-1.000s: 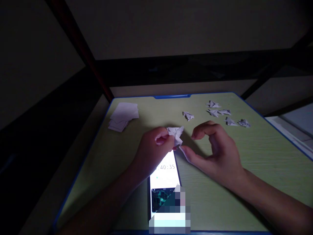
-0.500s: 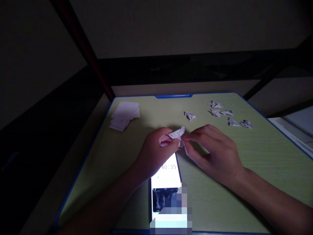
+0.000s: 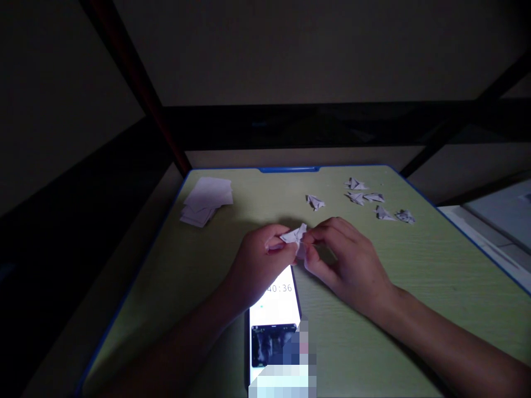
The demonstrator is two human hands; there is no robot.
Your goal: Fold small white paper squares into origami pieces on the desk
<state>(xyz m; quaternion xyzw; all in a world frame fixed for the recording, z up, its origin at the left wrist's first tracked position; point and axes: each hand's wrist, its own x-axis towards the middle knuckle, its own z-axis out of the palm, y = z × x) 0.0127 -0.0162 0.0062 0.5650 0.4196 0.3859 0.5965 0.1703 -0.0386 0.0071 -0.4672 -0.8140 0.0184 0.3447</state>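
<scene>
Between thumb and fingers, my left hand (image 3: 259,262) pinches a small folded paper piece (image 3: 295,234), white with creased flaps. My right hand (image 3: 350,260) is at the paper's right edge, thumb and index finger closed on or against it; the exact contact is too small to make out. Both hands are above a lit phone (image 3: 274,307) that shows a running timer, partly covered by my left hand. Beyond them lies a folded paper figure (image 3: 316,202) on the table.
Several more folded paper figures (image 3: 355,198) are grouped at the back right. A stack of paper sheets (image 3: 209,193) lies at the back left. The pale green table (image 3: 415,309) has a blue rim. White boxy things (image 3: 506,210) stand past its right edge.
The view has shifted slightly, so the table things appear lower and further left. My right fingertips have closed in at the paper's edge. The phone's timer has advanced one second.
</scene>
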